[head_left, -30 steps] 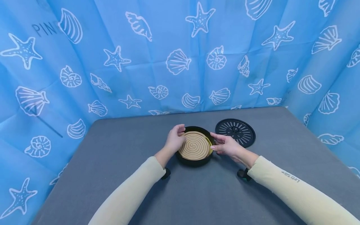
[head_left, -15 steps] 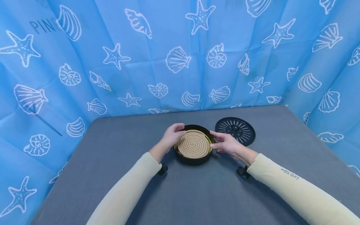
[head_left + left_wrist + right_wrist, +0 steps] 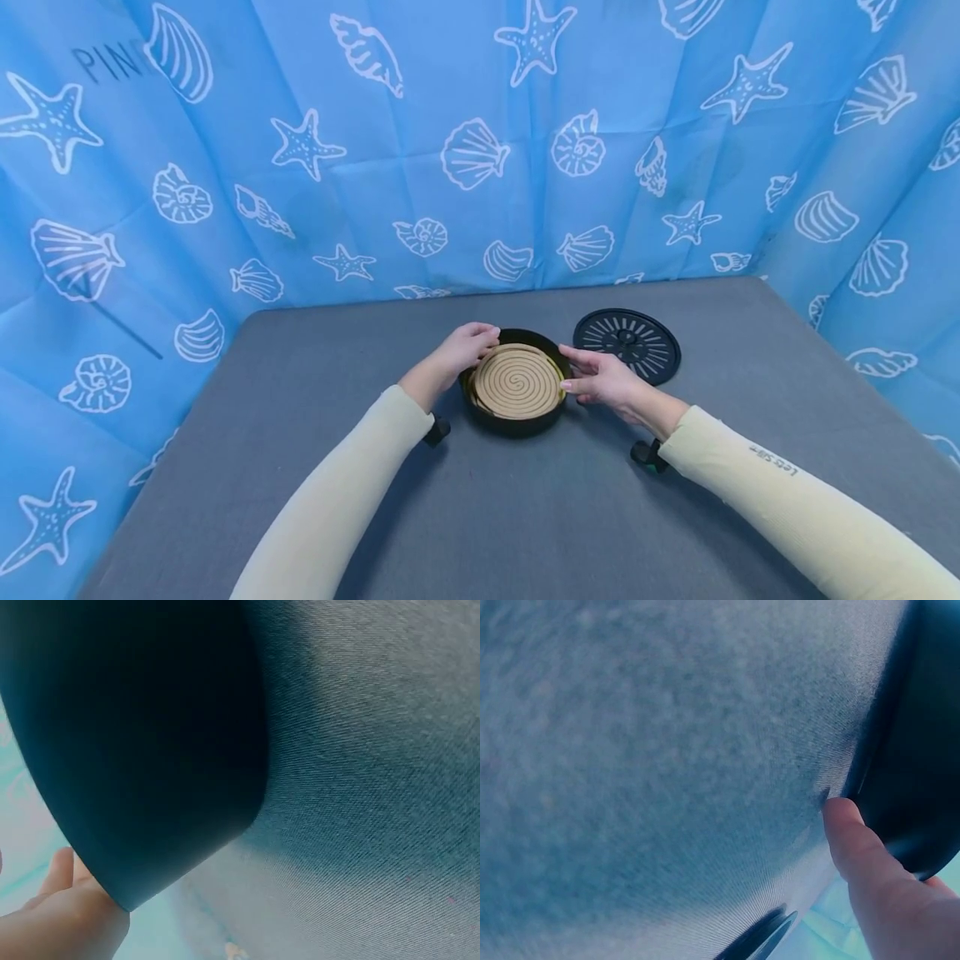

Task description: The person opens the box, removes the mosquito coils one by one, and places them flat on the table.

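A tan mosquito coil (image 3: pixel 518 383) lies inside a round black tin (image 3: pixel 513 427) on the table, with a bit of yellow showing along the tin's inner side. My left hand (image 3: pixel 455 350) reaches over the upper left rim, its bent fingers at the coil's edge; their tips are partly hidden. In the left wrist view that hand shows beyond the tin's dark wall. On the right side, my right hand (image 3: pixel 609 385) grips the tin, thumb over the rim and index finger along it. A lower finger touches the tin's outer wall in the right wrist view.
A slotted black lid (image 3: pixel 628 343) lies flat right behind my right hand. Both stand on a grey cloth-covered table (image 3: pixel 510 517). A blue curtain (image 3: pixel 420 158) with white shells and starfish rises at the table's back and sides.
My left hand draws back left from the coil, then returns to its upper left edge. The tin shifts slightly left, opening a dark gap left of the coil. My right hand hardly moves.
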The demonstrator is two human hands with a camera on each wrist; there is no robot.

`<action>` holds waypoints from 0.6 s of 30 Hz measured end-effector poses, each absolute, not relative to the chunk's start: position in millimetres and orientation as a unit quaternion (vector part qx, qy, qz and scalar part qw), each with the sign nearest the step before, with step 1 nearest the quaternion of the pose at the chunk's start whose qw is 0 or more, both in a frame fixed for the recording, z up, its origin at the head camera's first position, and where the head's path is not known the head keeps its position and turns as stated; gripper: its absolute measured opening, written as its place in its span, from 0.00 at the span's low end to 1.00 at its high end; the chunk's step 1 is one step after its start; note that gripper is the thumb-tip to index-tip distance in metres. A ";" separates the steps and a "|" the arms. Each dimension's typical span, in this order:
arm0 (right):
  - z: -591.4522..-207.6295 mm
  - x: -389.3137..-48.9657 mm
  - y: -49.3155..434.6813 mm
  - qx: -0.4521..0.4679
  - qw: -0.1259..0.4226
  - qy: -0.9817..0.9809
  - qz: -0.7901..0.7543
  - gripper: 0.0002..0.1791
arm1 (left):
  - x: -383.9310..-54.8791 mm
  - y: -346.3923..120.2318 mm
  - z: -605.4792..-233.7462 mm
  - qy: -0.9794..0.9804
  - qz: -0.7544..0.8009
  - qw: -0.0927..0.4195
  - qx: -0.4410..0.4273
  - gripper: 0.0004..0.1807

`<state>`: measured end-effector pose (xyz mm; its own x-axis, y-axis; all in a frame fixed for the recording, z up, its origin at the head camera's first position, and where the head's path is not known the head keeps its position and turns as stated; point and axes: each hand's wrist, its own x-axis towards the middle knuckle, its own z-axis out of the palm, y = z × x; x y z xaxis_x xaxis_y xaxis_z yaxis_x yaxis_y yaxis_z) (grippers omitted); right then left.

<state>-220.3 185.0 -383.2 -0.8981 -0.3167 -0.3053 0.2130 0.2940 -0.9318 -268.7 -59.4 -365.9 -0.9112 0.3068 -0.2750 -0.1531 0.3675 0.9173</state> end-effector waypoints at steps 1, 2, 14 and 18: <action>-383.1 -220.5 185.2 -0.034 0.223 0.772 -0.594 0.38 | -269.7 -59.0 -365.5 0.799 0.564 0.206 0.046 0.24; -383.0 -220.6 185.4 -0.034 0.224 0.772 -0.594 0.38 | -270.6 -58.6 -365.1 0.796 0.568 0.207 0.043 0.24; -383.7 -220.7 186.2 -0.041 0.226 0.771 -0.594 0.38 | -276.8 -60.6 -361.0 0.740 0.633 0.226 0.021 0.25; -384.6 -221.0 185.8 -0.038 0.227 0.772 -0.592 0.38 | -277.6 -61.5 -360.7 0.734 0.638 0.232 0.017 0.24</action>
